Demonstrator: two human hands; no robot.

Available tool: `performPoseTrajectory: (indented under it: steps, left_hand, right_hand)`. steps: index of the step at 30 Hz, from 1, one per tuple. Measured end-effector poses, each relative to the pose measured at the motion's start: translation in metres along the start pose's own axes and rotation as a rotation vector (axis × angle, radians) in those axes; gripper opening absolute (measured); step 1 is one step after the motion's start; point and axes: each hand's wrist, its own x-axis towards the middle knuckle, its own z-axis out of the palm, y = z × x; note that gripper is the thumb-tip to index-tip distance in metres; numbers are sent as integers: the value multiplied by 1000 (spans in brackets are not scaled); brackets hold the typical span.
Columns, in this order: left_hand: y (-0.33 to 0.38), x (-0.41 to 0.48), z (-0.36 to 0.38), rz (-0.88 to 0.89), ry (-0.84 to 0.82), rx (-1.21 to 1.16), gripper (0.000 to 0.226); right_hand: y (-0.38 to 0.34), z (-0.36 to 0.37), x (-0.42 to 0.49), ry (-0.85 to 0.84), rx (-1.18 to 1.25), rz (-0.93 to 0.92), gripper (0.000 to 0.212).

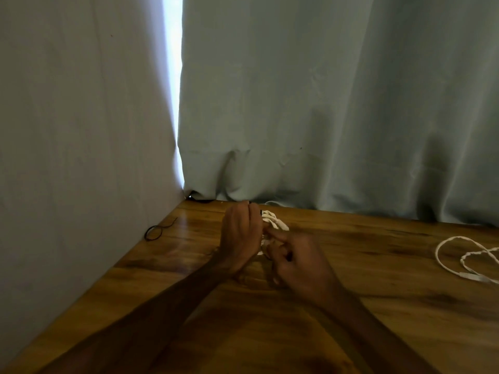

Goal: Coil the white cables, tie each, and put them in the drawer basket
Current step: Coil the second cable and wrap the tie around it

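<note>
Coiled white cable (276,222) near the far edge of the wooden table (364,306), left of that edge's middle, clasped between both hands. The left hand (241,233) stands on the coil's left side with its fingers curled over the upper loops. A short black tie end (250,203) shows at its fingertips, though blur hides how it is pinched. The right hand (300,261) closes on the coil's near, lower part: the forefinger reaches across to the loops, the other fingers are folded in, and slivers of white show beneath the palm. Both grips are clenched on the coil — neither hand lies flat.

A loose white cable (442,261) lies uncoiled at the right edge, well apart from the hands. A spare black tie (154,232) lies looped at the left edge, against the wall (67,157). A grey-green curtain (324,103) hangs behind the far edge.
</note>
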Motion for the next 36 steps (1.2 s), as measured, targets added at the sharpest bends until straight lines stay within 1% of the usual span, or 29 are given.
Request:
performPoseTrajectory:
  steps: [1,2,3,4,6,8,9,12,14,16,17,18,19,20,21,22,23,24,25,26,27,29,30,31,32,33,34,35,36]
  left_hand:
    - [3,-1,2,-16,36,17,30]
    - [7,-1,3,-34,23,-16,22]
    - [15,-3,2,-25,-11,-18,18]
    - [18,-6,3,-13,25,-9,19]
    - [26,1,-5,-182,-12,-190,19]
    - [33,-2,-4,-213,-84,-299,10]
    - [31,-5,0,-154,-116,-268,10]
    - [22,-5,6,-83,-148,-216,17]
    - [22,-2,2,-83,-200,-111,8]
    - [20,5,-8,-27,-143,50,10]
    - [18,7,-11,-30,-158,99,13]
    - [14,9,-11,-70,-162,74,18]
    - [11,13,-15,-160,-202,55,23]
    - [7,13,-17,-233,-230,-4,25]
    - [3,12,-19,-239,-250,-11,24]
    - [-1,7,-18,-206,-246,-46,22]
    - [-6,3,-15,-80,-252,1,22]
    - [-6,1,-15,-5,-289,59,27]
    - [-6,-3,-11,7,-299,93,31]
    - [-3,-2,-11,-48,-347,68,26]
    - [-1,-1,-7,-28,-357,71,21]
    - [10,-5,4,-28,-263,-3,38]
    - [16,-6,8,30,-270,28,50]
    - [22,-9,10,85,-229,1,60]
    - [24,-11,12,68,-268,-39,64]
    - [26,-12,11,81,-304,-16,59]
    - [26,-15,10,147,-336,10,50]
    - [24,-19,11,242,-287,25,40]
    - [25,-22,10,285,-256,24,30]
  right_hand:
    - [0,7,1,-13,5,24,23]
    - [1,11,0,9,28,37,23]
    - [1,14,0,53,62,53,24]
    - [0,15,-1,93,108,84,27]
    - [1,14,-2,131,246,172,32]
    - [2,12,-2,148,361,255,32]
    - [3,11,-2,153,403,292,31]
    - [3,11,1,189,477,369,30]
    - [2,9,3,210,510,408,27]
    - [1,3,5,208,580,444,25]
    - [0,0,6,190,630,468,25]
    - [-2,-5,6,164,662,482,25]
    - [-4,-9,6,136,678,475,24]
    - [-6,-12,6,111,670,444,25]
    - [-8,-13,6,103,639,396,27]
    - [-10,-15,6,110,605,344,28]
    - [-11,-18,8,124,588,301,29]
    - [-12,-20,9,133,590,266,29]
    - [-11,-22,10,142,608,244,29]
    - [-11,-25,12,159,648,245,27]
    - [-8,-27,14,186,709,272,25]
    - [1,-31,16,241,894,361,23]
    - [3,-34,16,257,960,391,24]
    - [5,-36,16,258,992,402,24]
    - [7,-39,16,244,1013,402,24]
    - [8,-42,15,218,1033,392,25]
    - [9,-44,15,193,1040,384,24]
    - [9,-46,15,179,1025,386,23]
    - [12,-47,14,186,989,398,22]
